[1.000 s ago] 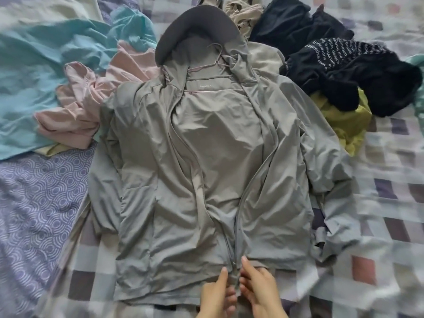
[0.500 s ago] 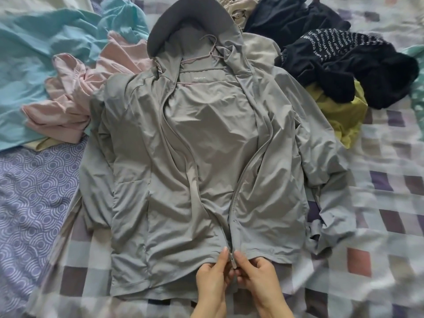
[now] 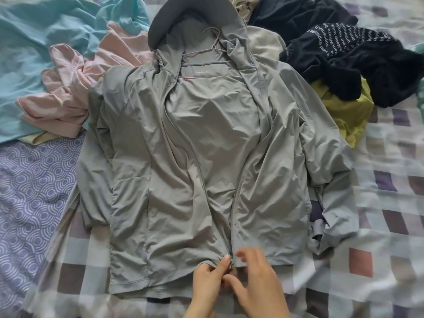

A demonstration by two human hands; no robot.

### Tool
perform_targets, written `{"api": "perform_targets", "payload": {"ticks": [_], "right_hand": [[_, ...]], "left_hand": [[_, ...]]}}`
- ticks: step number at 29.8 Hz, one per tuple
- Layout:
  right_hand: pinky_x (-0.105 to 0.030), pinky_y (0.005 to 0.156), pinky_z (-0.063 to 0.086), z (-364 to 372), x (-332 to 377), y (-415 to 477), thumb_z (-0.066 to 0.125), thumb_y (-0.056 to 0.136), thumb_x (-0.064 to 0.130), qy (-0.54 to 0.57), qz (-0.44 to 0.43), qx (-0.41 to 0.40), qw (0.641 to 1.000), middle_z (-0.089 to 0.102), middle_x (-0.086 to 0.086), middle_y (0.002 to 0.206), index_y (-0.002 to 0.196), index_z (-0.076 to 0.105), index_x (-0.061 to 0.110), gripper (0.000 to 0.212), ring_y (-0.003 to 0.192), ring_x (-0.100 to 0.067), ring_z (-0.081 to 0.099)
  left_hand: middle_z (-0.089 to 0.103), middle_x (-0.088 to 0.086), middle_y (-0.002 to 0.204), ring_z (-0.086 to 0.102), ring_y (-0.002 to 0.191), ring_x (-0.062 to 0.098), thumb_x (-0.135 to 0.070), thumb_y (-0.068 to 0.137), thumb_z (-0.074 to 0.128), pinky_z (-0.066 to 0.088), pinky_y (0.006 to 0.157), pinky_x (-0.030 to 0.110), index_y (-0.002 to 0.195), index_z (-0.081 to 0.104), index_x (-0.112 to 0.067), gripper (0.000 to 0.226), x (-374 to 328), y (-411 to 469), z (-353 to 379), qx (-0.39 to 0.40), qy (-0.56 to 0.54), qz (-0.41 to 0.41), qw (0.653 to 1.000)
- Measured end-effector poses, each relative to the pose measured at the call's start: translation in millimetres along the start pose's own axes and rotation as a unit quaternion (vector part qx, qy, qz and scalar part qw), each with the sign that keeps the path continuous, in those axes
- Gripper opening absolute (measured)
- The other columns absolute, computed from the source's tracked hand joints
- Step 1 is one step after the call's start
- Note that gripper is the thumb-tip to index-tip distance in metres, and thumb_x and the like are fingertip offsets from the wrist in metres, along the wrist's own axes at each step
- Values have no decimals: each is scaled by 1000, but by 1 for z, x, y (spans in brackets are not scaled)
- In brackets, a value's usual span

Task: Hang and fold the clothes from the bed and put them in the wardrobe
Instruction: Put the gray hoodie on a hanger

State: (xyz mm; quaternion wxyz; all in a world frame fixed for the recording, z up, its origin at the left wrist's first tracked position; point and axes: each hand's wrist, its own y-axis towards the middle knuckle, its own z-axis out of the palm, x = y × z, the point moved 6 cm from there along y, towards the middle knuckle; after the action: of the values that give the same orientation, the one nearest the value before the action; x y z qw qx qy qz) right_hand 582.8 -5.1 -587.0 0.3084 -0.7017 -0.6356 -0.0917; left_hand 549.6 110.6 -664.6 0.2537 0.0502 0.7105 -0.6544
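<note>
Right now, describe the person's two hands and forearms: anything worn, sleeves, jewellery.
The left hand and the right hand are bare: no gloves, rings or watch show. Both wrists are uncovered, with no sleeve in view. The left hand's nails look short and unpainted. The right hand is motion-blurred, hiding fine detail.

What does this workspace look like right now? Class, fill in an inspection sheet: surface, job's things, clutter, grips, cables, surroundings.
Surface: checked bed cover, rumpled; a purple swirl-patterned cloth lies at its left.
Job's things: the grey jacket lies flat with its front open and a thin hanger inside its neck; the zip slider is at the hem.
Clutter: crumpled pink garment and turquoise garment left of the jacket; black garments and a yellow-green garment to its right.
Grips: the left hand pinches the hem beside the slider; the right hand is blurred, its fingers loose over the hem.
Cables: nothing seen.
Surroundings: nothing seen beyond the bed.
</note>
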Motion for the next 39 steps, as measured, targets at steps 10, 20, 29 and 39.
{"api": "perform_targets", "payload": {"ticks": [10,20,29,39], "right_hand": [[-29,87,39,24,2,48,44,92,11,-86,-107,283,949,54,-9,111,106,60,10,21,105,-25,53],[-23,72,45,18,13,87,55,79,5,-86,-104,303,943,69,-5,92,86,68,11,16,92,-18,60],[-31,83,48,6,34,117,51,80,5,-122,-134,249,951,67,-15,101,93,66,7,20,101,-30,60],[-13,56,37,-23,52,136,63,86,19,-74,-119,307,942,59,5,67,82,68,3,17,72,-8,55]], "left_hand": [[65,10,54,61,48,10,0,80,69,49,51,20,60,66,-2,21,-26,2,-6,25,48,61,997],[66,-3,50,59,46,-1,-8,84,67,47,54,13,70,68,5,20,-35,-3,-2,-23,111,88,990],[67,4,58,58,53,12,-22,69,75,53,64,35,65,63,0,25,5,-18,-19,-65,219,15,973],[56,7,118,55,111,27,-46,97,36,43,83,35,113,51,-13,40,-126,-34,26,-82,644,179,739]]}}
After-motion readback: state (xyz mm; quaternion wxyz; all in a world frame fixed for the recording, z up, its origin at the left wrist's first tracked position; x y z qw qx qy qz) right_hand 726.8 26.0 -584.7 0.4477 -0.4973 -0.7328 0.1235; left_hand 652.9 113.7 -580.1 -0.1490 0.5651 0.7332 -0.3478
